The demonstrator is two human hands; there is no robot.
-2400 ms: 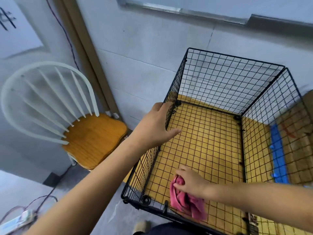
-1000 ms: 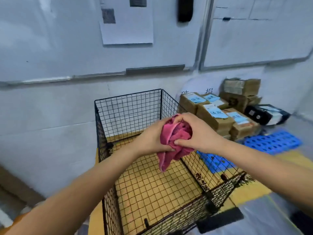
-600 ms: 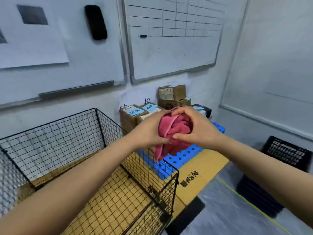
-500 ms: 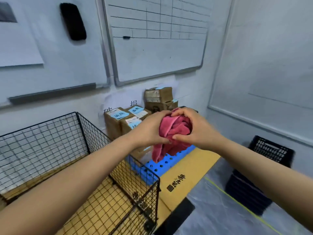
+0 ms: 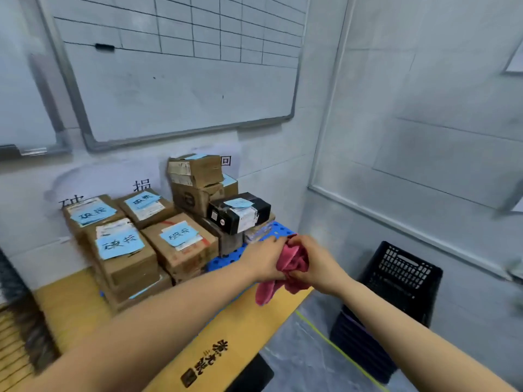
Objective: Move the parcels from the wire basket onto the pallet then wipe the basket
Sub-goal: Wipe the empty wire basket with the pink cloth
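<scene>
Both hands hold a bunched pink cloth (image 5: 294, 264) in front of me, my left hand (image 5: 263, 258) on its left side and my right hand (image 5: 317, 267) on its right. One corner of the cloth hangs down. Behind it lies the blue pallet (image 5: 226, 254), loaded with several cardboard parcels (image 5: 181, 244) bearing blue labels and one black parcel (image 5: 239, 212). Only a blurred dark edge of the wire basket (image 5: 17, 301) shows at the far left, on its yellow base.
A stack of black plastic crates (image 5: 396, 292) stands at the right against the wall. A yellow board with black characters (image 5: 226, 343) lies on the grey floor under my arms. A whiteboard (image 5: 181, 66) hangs above the parcels.
My view has swung right, away from the basket toward the pallet and crates. Both hands keep hold of the pink cloth, now lower and further right over the pallet's front corner.
</scene>
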